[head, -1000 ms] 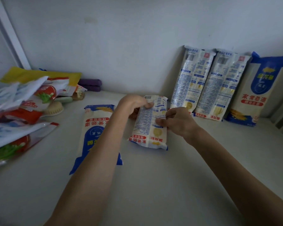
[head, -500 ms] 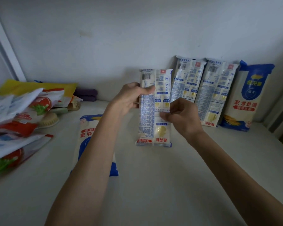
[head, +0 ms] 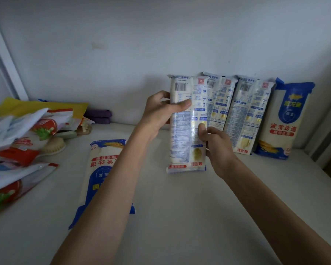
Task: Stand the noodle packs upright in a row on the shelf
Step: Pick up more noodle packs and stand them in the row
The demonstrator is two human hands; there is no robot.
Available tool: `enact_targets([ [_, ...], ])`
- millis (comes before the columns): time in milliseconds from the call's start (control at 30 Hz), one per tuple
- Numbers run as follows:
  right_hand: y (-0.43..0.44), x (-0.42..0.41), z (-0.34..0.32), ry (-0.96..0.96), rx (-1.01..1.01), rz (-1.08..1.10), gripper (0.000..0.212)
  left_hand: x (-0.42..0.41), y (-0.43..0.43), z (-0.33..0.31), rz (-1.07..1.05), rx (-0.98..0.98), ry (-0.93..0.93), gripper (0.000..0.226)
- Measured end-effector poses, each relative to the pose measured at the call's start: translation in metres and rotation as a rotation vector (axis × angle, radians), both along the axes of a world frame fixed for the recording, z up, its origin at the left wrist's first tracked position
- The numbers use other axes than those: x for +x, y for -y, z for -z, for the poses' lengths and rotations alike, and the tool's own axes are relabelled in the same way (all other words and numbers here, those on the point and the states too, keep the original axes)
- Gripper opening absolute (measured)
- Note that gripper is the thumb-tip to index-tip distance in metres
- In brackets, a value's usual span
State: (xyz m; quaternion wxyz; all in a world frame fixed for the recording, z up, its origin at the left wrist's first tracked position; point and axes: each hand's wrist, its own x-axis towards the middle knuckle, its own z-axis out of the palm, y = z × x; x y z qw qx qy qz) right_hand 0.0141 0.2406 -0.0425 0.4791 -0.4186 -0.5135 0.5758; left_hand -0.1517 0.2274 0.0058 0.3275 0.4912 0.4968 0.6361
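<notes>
We hold a noodle pack [head: 187,123] upright in both hands, its barcode end up and its bottom edge down at the shelf [head: 189,217], though we cannot tell whether it touches. Our left hand [head: 161,113] grips its upper left side, thumb laid across the front. Our right hand [head: 218,148] pinches its lower right edge, the thumb on the front. Just behind and to the right, two matching packs [head: 217,104] [head: 248,115] lean side by side against the back wall [head: 161,44], and a blue and white pack [head: 283,121] stands beside them at the right end. Another blue and white pack [head: 101,169] lies flat on the shelf, partly under our left forearm. A heap of bags [head: 21,142] sits at the far left, well apart from the row.
</notes>
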Motion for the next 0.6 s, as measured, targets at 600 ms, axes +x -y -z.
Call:
enact_targets([
  [600,0.002,0.003,0.006,-0.416,-0.304,-0.806,0.04,0.009,0.002,0.006,0.618,-0.011,0.189,0.058],
])
